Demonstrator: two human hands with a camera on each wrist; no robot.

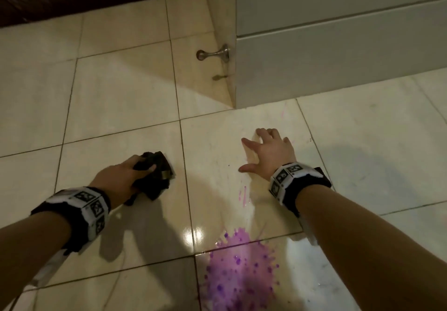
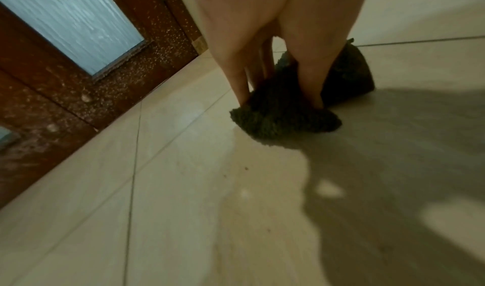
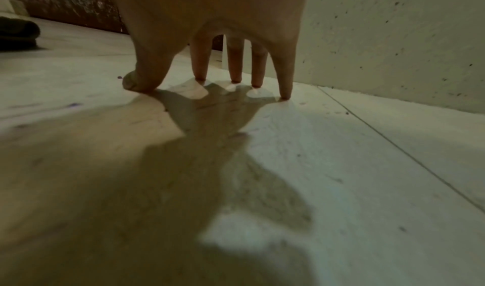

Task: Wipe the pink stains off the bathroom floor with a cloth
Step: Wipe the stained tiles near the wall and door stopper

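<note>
A big pink-purple splash (image 1: 240, 272) lies on the glossy tiled floor (image 1: 121, 97) near the bottom of the head view, with a thin pink streak (image 1: 243, 195) just beyond it. My left hand (image 1: 125, 175) grips a crumpled dark cloth (image 1: 157, 172) that rests on the tiles, well left of the splash. In the left wrist view its fingers (image 2: 238, 78) dig into the dark cloth (image 2: 286, 122). My right hand (image 1: 268, 153) is spread wide, its fingertips (image 3: 284, 91) propped on the floor beyond the streak, holding nothing.
A grey wall corner (image 1: 235, 68) stands ahead with a metal door stopper (image 1: 214, 53) on its left face. A dark wooden door (image 2: 65, 78) with a frosted pane closes the far left. Faint pink specks (image 1: 283, 112) mark the tile near the wall.
</note>
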